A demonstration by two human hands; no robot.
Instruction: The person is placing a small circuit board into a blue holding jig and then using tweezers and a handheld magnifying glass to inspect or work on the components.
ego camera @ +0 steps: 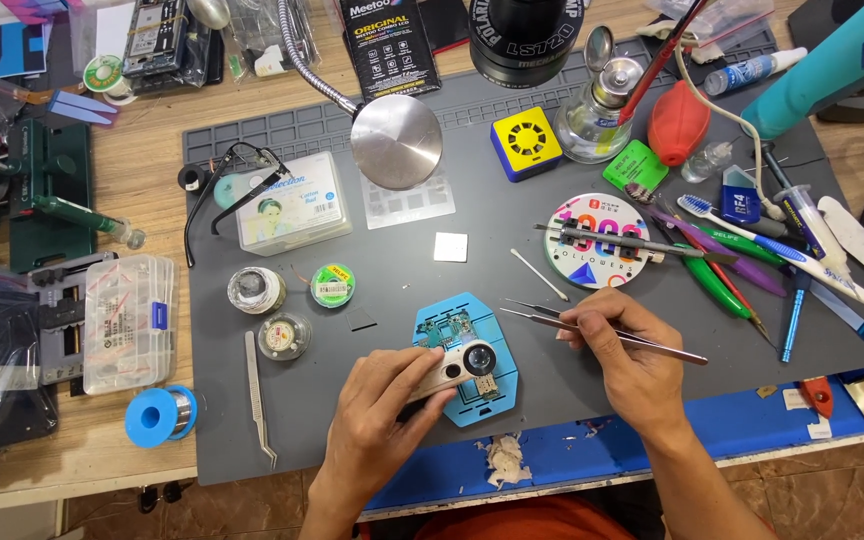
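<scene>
My left hand (384,400) grips a small white magnifier loupe (460,364) and holds its round lens over a circuit board (449,328) that lies on a blue holder plate (474,408). My right hand (624,352) holds metal tweezers (552,317), with the tips pointing left toward the board and stopping just right of it. A second slim tool (667,350) runs under the same fingers and sticks out to the right.
A grey work mat (512,215) covers the bench. On it lie loose tweezers (257,400), solder tins (284,334), a cotton swab (540,275), a lamp head (396,142), brushes and tools at right (742,255). A parts box (129,320) and blue solder spool (160,414) sit left.
</scene>
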